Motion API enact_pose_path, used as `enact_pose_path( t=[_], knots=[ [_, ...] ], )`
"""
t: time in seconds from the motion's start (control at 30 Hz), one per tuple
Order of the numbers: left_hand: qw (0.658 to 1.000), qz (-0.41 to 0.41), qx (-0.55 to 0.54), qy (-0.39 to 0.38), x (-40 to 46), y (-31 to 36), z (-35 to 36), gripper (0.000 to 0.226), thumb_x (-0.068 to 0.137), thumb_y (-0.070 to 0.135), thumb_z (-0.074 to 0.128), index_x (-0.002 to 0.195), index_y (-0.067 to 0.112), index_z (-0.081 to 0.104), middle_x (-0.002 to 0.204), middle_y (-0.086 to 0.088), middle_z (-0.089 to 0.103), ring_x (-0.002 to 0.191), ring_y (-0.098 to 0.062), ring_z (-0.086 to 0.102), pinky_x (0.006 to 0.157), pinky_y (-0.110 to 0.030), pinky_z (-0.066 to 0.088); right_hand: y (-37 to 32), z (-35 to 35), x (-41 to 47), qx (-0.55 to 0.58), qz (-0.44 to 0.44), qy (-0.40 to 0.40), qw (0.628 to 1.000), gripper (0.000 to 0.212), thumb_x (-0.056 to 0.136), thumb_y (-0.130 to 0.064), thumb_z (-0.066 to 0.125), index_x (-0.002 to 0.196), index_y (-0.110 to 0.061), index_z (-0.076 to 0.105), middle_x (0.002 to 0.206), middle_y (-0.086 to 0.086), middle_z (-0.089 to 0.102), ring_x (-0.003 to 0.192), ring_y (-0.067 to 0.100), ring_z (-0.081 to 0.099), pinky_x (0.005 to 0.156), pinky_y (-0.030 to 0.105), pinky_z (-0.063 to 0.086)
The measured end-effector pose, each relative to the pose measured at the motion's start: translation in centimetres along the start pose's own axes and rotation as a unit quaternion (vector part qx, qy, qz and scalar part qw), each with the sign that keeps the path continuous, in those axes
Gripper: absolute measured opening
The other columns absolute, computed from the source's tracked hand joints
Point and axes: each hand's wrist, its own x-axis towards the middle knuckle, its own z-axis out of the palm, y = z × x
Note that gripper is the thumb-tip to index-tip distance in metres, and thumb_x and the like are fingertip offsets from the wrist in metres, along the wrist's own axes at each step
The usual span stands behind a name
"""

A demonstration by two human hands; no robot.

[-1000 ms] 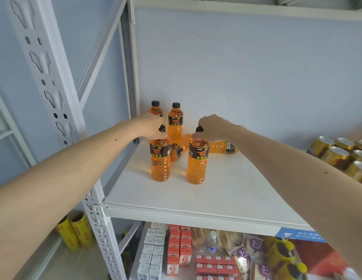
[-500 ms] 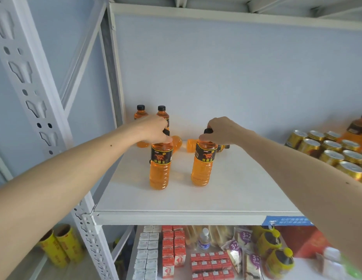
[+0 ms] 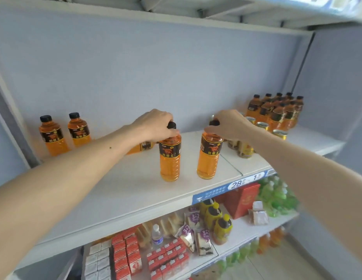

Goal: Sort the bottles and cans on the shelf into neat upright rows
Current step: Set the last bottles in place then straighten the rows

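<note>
Gripping two upright orange plastic bottles by their black caps, left hand (image 3: pixel 156 126) and right hand (image 3: pixel 228 126), we carry them rowward.

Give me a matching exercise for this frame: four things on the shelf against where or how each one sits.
Things:
1. left hand
2. right hand
3. lying bottle
4. two back bottles

States:
A. upright at the far left by the wall
B. on its side behind the left forearm
C. grips the cap of the right front bottle
D. grips the cap of the left front bottle

Pairs: 1-D, 2-C, 3-B, 4-A
</note>
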Motion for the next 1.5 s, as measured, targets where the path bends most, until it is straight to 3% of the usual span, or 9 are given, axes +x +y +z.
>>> enact_pose_path(
  t=[0.17, 0.4, 0.6, 0.7, 0.83, 1.03, 1.17, 1.37, 1.5],
  knots=[
    [0.998, 0.055, -0.019, 0.01, 5.1, 9.5, 1.2, 0.041, 0.089, 0.052, 0.056, 0.099, 0.013, 0.061, 0.091, -0.006, 0.063, 0.083, -0.024, 0.06, 0.069, -0.037, 0.053, 10.1, -2.1, -2.7, -0.006, 0.043, 0.017, 0.999, 0.042, 0.087, -0.051, 0.056, 0.071, -0.012, 0.057, 0.06, 0.004, 0.057, 0.05, 0.015, 0.052, 0.043, 0.026, 0.039],
    [0.993, 0.101, -0.055, 0.02, 13.0, 23.6, 4.3, 0.038, 0.088, 0.051, 0.058, 0.079, 0.014, 0.055, 0.074, -0.002, 0.058, 0.069, -0.02, 0.055, 0.057, -0.029, 0.039, 25.7, -4.5, -4.9, -0.035, 0.092, 0.005, 0.995, 0.04, 0.089, -0.052, 0.057, 0.076, -0.014, 0.061, 0.065, 0.004, 0.06, 0.056, 0.015, 0.055, 0.049, 0.026, 0.044],
    [0.987, 0.117, -0.104, 0.036, 20.0, 33.6, 6.5, 0.043, 0.09, 0.043, 0.06, 0.089, 0.001, 0.066, 0.079, -0.011, 0.066, 0.06, -0.016, 0.053, 0.048, -0.024, 0.033, 37.1, -5.7, -4.6, -0.041, 0.112, 0.0, 0.993, 0.039, 0.092, -0.051, 0.053, 0.094, -0.013, 0.065, 0.081, 0.007, 0.067, 0.068, 0.019, 0.063, 0.065, 0.035, 0.058],
    [0.985, 0.136, -0.1, 0.035, 24.0, 37.5, 7.8, 0.041, 0.09, 0.043, 0.059, 0.083, 0.004, 0.065, 0.078, -0.011, 0.067, 0.059, -0.014, 0.054, 0.048, -0.022, 0.034, 41.9, -5.6, -3.9, -0.042, 0.133, 0.007, 0.99, 0.036, 0.092, -0.049, 0.052, 0.09, -0.015, 0.063, 0.077, 0.005, 0.065, 0.063, 0.015, 0.058, 0.051, 0.025, 0.046],
    [0.984, 0.149, -0.086, 0.049, 29.7, 41.2, 9.7, 0.042, 0.089, 0.048, 0.058, 0.077, 0.008, 0.063, 0.072, -0.01, 0.066, 0.063, -0.023, 0.063, 0.055, -0.031, 0.047, 47.5, -5.3, -1.7, -0.044, 0.148, 0.011, 0.988, 0.031, 0.092, -0.048, 0.053, 0.092, -0.017, 0.059, 0.08, 0.002, 0.064, 0.063, 0.013, 0.056, 0.053, 0.023, 0.044],
    [0.982, 0.167, -0.061, 0.056, 37.5, 45.3, 11.9, 0.041, 0.09, 0.049, 0.057, 0.08, 0.01, 0.063, 0.068, -0.005, 0.063, 0.056, -0.016, 0.059, 0.046, -0.029, 0.043, 54.9, -5.4, 2.8, -0.05, 0.162, 0.02, 0.985, 0.03, 0.093, -0.047, 0.054, 0.093, -0.017, 0.056, 0.081, 0.002, 0.063, 0.064, 0.013, 0.056, 0.052, 0.023, 0.042],
    [0.984, 0.161, -0.062, 0.052, 42.2, 47.6, 12.7, 0.041, 0.091, 0.047, 0.056, 0.083, 0.007, 0.064, 0.075, -0.009, 0.067, 0.064, -0.021, 0.065, 0.061, -0.036, 0.057, 59.0, -5.2, 6.0, -0.046, 0.169, 0.026, 0.984, 0.029, 0.093, -0.048, 0.053, 0.094, -0.019, 0.054, 0.08, -0.001, 0.061, 0.064, 0.012, 0.055, 0.051, 0.023, 0.041],
    [0.989, 0.13, -0.035, 0.058, 47.4, 50.0, 15.3, 0.038, 0.092, 0.046, 0.056, 0.09, 0.008, 0.064, 0.071, -0.006, 0.065, 0.057, -0.015, 0.06, 0.046, -0.024, 0.037, 64.3, -3.7, 10.7, -0.041, 0.156, 0.012, 0.987, 0.034, 0.093, -0.047, 0.053, 0.101, -0.015, 0.06, 0.082, 0.0, 0.064, 0.065, 0.013, 0.058, 0.054, 0.024, 0.047],
    [0.993, 0.095, -0.012, 0.063, 50.9, 51.1, 17.1, 0.039, 0.092, 0.046, 0.055, 0.095, 0.008, 0.064, 0.067, -0.003, 0.062, 0.055, -0.014, 0.059, 0.044, -0.024, 0.035, 67.5, -2.7, 14.2, -0.042, 0.123, 0.009, 0.991, 0.037, 0.093, -0.048, 0.053, 0.098, -0.013, 0.061, 0.079, 0.002, 0.064, 0.065, 0.016, 0.059, 0.052, 0.026, 0.046]
  ],
)
